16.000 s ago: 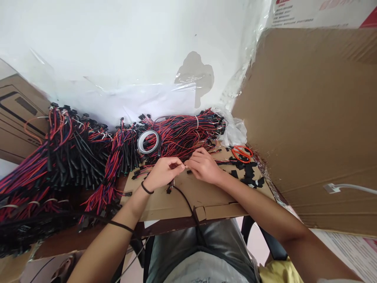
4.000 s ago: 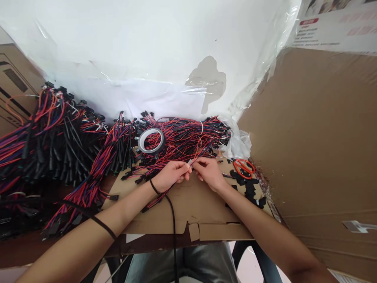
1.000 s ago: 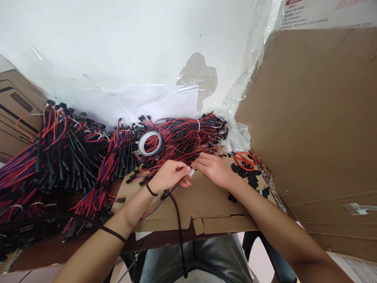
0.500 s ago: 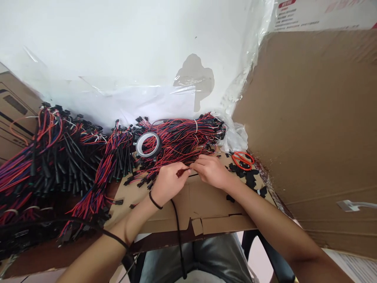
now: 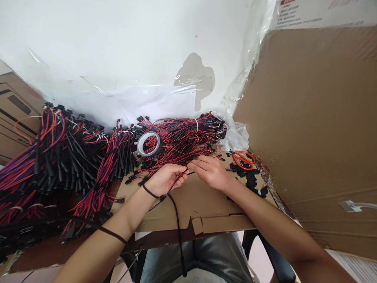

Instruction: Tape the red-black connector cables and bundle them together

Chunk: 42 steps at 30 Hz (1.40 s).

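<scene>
My left hand [image 5: 169, 177], palm turned up, pinches a thin red-and-blue wire cable [image 5: 176, 181] between thumb and fingers. A small black connector on that cable hangs by the wrist. Close on its right, my right hand [image 5: 210, 172] has its thumb and fingers closed around the same cable, where a black section begins. The exact spot between the fingertips is too small to make out. Both hands are above the brown cardboard sheet [image 5: 206, 204]. Just behind them lies a large bundle of red and black wires [image 5: 182, 133] tied with a white band.
A roll of black tape [image 5: 160, 144] rests on the bundle's left end. Orange-handled scissors [image 5: 244, 159] and black scraps [image 5: 251, 179] lie on the right. More wire bundles [image 5: 67, 153] fill the left side. A tall cardboard panel [image 5: 309, 118] stands at right.
My left hand has turned from knuckles up to palm up, so the red-and-blue wires and the connector now show. My right hand has barely moved.
</scene>
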Available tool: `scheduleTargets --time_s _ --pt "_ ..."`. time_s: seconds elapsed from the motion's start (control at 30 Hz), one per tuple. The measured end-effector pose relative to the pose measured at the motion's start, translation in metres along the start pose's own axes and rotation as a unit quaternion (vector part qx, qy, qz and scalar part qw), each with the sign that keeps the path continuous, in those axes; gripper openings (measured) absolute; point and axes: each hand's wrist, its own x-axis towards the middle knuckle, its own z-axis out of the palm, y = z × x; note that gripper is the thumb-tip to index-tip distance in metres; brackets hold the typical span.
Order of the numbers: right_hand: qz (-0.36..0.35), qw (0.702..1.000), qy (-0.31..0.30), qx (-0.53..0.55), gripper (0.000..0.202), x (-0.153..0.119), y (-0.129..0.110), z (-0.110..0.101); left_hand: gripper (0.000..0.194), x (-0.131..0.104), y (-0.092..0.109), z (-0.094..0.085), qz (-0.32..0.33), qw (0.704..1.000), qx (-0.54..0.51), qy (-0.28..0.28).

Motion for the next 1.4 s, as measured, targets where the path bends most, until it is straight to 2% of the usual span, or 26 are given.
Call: scheduleTargets --time_s 0.2,0.43,0.5,0.6,0.67,0.73,0.8,0.87,0.9,0.97,1.03,1.1,1.13,1.27,1.33,1.4 --pt "-0.040 0.999 0.018 -0.016 0.016 0.000 -0.001 -0.004 0.017 0.004 -0.004 -0.002 -0.108 0.987 -0.085 -0.079" --pt "-0.052 0.999 0.005 0.004 0.016 0.000 -0.001 -0.005 0.017 0.005 -0.004 -0.003 -0.136 0.983 -0.072 -0.103" --pt "-0.054 0.999 0.002 0.009 0.017 0.000 -0.001 -0.006 0.015 0.005 -0.006 -0.002 -0.124 0.985 -0.051 -0.108" --pt "-0.056 0.998 0.000 0.006 0.018 0.000 -0.001 -0.007 0.017 0.002 -0.008 0.001 -0.069 0.993 0.029 -0.088" --pt "-0.053 0.999 0.007 0.001 0.017 0.000 0.000 -0.007 0.020 -0.003 -0.006 0.001 -0.020 0.992 0.109 -0.055" --pt "-0.041 0.999 0.010 -0.003 0.017 0.000 0.001 -0.007 0.022 -0.009 0.001 -0.001 0.053 0.981 0.184 0.004" --pt "-0.022 1.000 -0.003 0.001 0.019 0.000 0.002 -0.005 0.022 -0.015 0.008 -0.004 0.175 0.947 0.247 0.102" --pt "-0.002 1.000 -0.028 0.010 0.022 -0.001 0.003 -0.002 0.021 -0.020 0.012 -0.005 0.297 0.879 0.324 0.185" --pt "0.007 0.999 -0.040 0.012 0.023 -0.001 0.003 -0.001 0.021 -0.022 0.012 -0.004 0.338 0.843 0.364 0.205" --pt "0.019 0.998 -0.058 0.011 0.026 -0.002 0.003 0.001 0.018 -0.023 0.008 -0.001 0.375 0.794 0.434 0.200" --pt "0.023 0.998 -0.062 0.000 0.029 -0.001 0.003 0.002 0.018 -0.021 0.003 0.002 0.375 0.776 0.475 0.177" --pt "0.021 0.998 -0.053 -0.009 0.029 -0.001 0.003 0.003 0.020 -0.017 -0.002 0.004 0.359 0.785 0.479 0.157" --pt "0.019 0.999 -0.048 -0.009 0.028 -0.001 0.002 0.003 0.020 -0.015 -0.003 0.003 0.343 0.803 0.466 0.142" --pt "0.024 0.998 -0.052 0.012 0.026 -0.001 0.000 0.002 0.026 -0.007 -0.005 -0.002 0.226 0.919 0.321 0.017" --pt "0.023 0.998 -0.052 0.029 0.023 -0.001 -0.001 0.001 0.029 -0.006 -0.004 -0.005 0.170 0.956 0.235 -0.041" --pt "0.020 0.998 -0.047 0.038 0.021 -0.001 -0.001 0.001 0.029 -0.005 -0.003 -0.007 0.123 0.975 0.164 -0.085"
